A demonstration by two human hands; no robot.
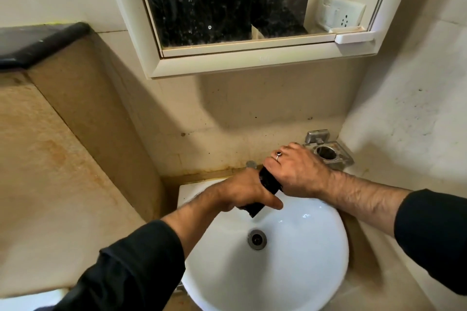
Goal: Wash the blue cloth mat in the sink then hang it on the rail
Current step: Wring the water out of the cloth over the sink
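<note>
Two hands — left hand and right hand — curled tight round the rolled blue cloth mat, held above the sink rear rim, probably for wringing so drips land inside.

1. The sink is glossy white with a grey metal drain at its centre.
2. The cloth mat above the sink looks almost black.
3. Both sleeves are black.
4. The wall behind the sink is beige with rusty stains.

Both hands, left and right, grip, arms extended forward.
</note>
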